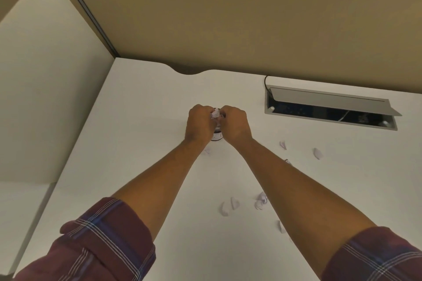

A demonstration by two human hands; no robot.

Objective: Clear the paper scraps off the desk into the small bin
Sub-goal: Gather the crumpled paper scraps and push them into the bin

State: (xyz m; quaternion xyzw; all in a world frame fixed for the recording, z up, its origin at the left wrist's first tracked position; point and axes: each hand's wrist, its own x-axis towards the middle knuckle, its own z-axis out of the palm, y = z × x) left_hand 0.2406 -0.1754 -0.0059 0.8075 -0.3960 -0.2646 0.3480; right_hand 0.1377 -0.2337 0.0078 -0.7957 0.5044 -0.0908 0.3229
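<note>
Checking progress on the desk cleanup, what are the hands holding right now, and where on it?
Both hands, left hand and right hand, pinch a crumpled paper scrap by its sides, above the small bin.

Small bin (217, 136) mostly hidden behind both hands; only a dark lower strip w/ a white label shows, text too small to read; rim and inside not visible. Crumpled paper (214, 113) pinched btwn left hand (199, 124) and right hand (235, 125); most of it covered by fingers. One scrap (287, 161) half hidden by the right forearm; another (207, 150) partly under the left forearm. Cable box (328, 118) interior too dark to make out; both sleeves cut off at bottom edge.
</note>
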